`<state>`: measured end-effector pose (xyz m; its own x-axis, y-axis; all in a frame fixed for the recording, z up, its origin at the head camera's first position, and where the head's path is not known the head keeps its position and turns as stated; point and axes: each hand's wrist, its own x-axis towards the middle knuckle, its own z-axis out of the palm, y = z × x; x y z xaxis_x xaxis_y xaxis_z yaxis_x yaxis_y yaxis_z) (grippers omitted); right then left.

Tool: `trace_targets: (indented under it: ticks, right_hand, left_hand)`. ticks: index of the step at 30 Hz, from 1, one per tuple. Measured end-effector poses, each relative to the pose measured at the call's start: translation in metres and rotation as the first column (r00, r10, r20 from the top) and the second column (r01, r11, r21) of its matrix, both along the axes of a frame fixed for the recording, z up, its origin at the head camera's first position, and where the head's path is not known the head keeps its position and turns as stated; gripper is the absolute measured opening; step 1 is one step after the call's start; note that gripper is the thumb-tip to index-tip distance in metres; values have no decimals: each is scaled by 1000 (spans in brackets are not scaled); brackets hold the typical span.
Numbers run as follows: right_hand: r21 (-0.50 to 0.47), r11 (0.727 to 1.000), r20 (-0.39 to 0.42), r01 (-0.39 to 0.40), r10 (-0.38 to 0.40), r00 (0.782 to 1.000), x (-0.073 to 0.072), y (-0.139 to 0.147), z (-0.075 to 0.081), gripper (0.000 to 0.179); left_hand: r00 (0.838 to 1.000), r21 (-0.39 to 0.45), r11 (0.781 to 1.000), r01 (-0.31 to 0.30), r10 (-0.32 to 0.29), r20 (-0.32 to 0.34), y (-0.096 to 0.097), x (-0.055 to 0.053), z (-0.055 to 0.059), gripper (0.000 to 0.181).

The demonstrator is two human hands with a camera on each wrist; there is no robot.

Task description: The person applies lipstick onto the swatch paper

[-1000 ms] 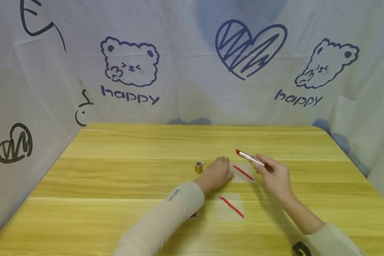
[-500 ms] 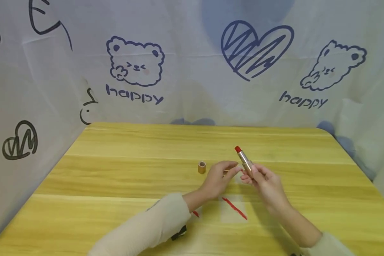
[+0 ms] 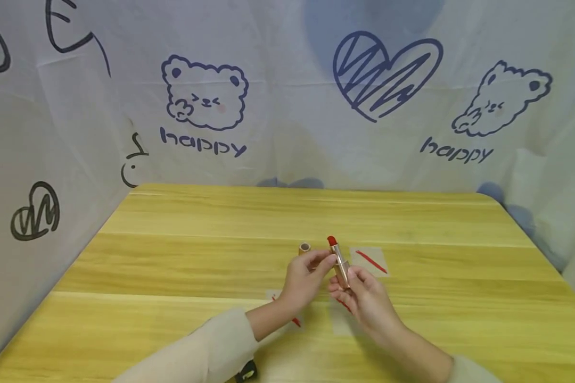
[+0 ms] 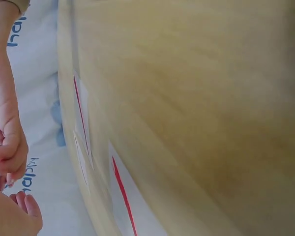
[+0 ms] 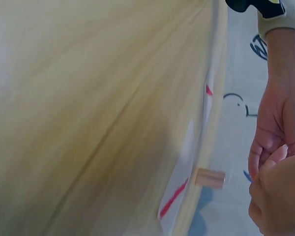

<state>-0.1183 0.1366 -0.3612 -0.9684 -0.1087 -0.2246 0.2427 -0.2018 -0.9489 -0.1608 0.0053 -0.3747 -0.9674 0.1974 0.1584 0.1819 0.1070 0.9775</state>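
My right hand [image 3: 371,306] grips the gold lower body of an uncapped lipstick [image 3: 341,263], its red tip pointing up and slightly left. Thumb and forefinger of my left hand [image 3: 301,282] pinch the tube from the left, just under the silver collar. Directly behind the left hand stands the open lipstick cap [image 3: 304,247], partly covered by it. Both hands meet in the right wrist view too, left hand [image 5: 282,113] above right hand [image 5: 280,196], where fingers hide the lipstick.
Three pale paper squares, each with a red diagonal stroke, lie on the wooden table [image 3: 182,271]: a far-right paper [image 3: 381,255], a near paper [image 3: 340,323] under the right hand, and a left paper [image 3: 299,315] beneath the left forearm. A white printed curtain [image 3: 287,133] hangs behind.
The right hand brings the lipstick left and nearer, turning it more upright. My left hand leaves the far-right paper, moves left, and takes hold of the tube.
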Motion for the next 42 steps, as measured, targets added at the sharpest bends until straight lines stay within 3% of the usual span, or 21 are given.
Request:
trace_targets:
  ticks: [9, 14, 21, 26, 42]
  right_hand:
    - [58, 998, 28, 34, -36, 999, 5, -22, -5, 29]
    - [151, 988, -6, -42, 43, 999, 8, -23, -7, 34]
    - [217, 964, -65, -151, 169, 983, 7, -19, -10, 39]
    - [259, 954, -68, -149, 172, 983, 5, -20, -14, 37]
    - [271, 948, -59, -165, 187, 981, 0, -24, -19, 38]
  left_hand:
    - [1000, 30, 999, -18, 18, 15, -17, 11, 1, 29]
    - [999, 15, 1000, 3, -3, 36, -27, 15, 1, 27]
    - [995, -33, 996, 81, -82, -58, -41, 19, 2, 21]
    - [984, -68, 989, 127, -135, -118, -47, 19, 0, 20]
    - [982, -92, 985, 145, -155, -106, -55, 19, -3, 23]
